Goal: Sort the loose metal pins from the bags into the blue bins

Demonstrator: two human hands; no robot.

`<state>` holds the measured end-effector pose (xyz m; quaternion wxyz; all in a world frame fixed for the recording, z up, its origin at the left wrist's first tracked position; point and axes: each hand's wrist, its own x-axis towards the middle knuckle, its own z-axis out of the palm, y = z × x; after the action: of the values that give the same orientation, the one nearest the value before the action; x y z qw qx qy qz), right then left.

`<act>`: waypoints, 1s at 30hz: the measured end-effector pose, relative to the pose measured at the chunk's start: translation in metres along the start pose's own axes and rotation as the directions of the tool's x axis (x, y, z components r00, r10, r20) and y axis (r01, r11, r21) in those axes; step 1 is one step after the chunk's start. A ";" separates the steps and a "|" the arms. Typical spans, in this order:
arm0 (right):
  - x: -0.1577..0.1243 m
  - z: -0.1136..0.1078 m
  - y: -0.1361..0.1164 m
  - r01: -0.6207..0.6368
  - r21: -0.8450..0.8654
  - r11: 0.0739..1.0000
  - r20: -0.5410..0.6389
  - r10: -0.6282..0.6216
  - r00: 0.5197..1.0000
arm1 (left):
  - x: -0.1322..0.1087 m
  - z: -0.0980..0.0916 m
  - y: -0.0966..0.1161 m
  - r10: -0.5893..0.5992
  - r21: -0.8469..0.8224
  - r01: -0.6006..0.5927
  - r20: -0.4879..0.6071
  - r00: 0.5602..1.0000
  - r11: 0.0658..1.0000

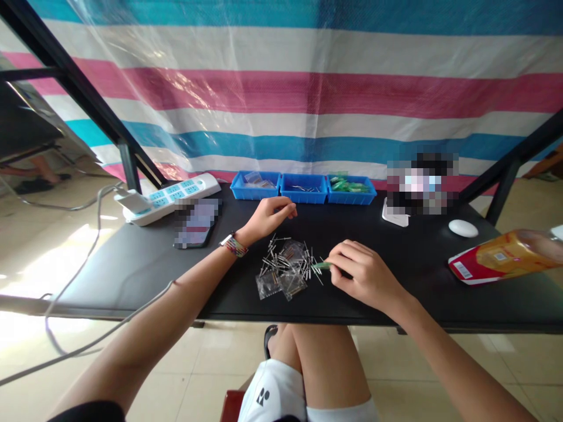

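My right hand (363, 272) pinches a small green packet (322, 265) at the right side of a loose pile of thin metal pins (281, 258). Clear little plastic bags (292, 283) lie among the pins and at the front of the pile. In front of the middle blue bin (303, 198), my left hand (271, 218) hovers with its fingers curled together; whatever they hold, if anything, is hidden. A few metal pins lie in that middle bin. To its left, a blue bin (255, 193) holds clear bags, and the right blue bin (352, 198) holds green packets.
A white power strip (171, 196) and a phone (199, 224) lie at left on the black table (413, 252). A grey cable (127, 319) crosses near my left forearm. At right are a white mouse (463, 228), a large bottle (505, 257) and a blurred-out object (422, 184).
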<state>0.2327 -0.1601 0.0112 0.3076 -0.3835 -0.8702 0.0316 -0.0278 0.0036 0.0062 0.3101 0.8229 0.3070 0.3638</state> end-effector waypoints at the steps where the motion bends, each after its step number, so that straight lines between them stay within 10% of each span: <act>1: 0.007 -0.001 0.006 -0.047 0.098 0.994 -0.005 0.048 0.999 | 0.000 0.001 -0.001 0.001 -0.016 -0.001 -0.008 1.000 1.000; 6: 0.054 0.007 0.049 -0.365 0.592 0.718 0.147 0.349 0.926 | 0.000 0.005 -0.007 0.105 0.018 -0.103 -0.118 0.987 0.994; 12: 0.104 0.037 0.090 -0.496 0.776 0.391 0.275 0.498 0.823 | -0.002 0.005 -0.007 0.268 0.165 -0.252 -0.082 0.960 0.954; 30: 0.094 0.061 0.088 -0.308 0.919 0.245 0.109 0.594 0.797 | -0.001 0.011 -0.011 0.039 -0.114 -0.053 -0.118 0.992 0.992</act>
<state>0.2069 -0.0230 -0.0154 0.5527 -0.3881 -0.5080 0.5347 -0.0222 0.0065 -0.0081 0.3309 0.7878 0.2836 0.4353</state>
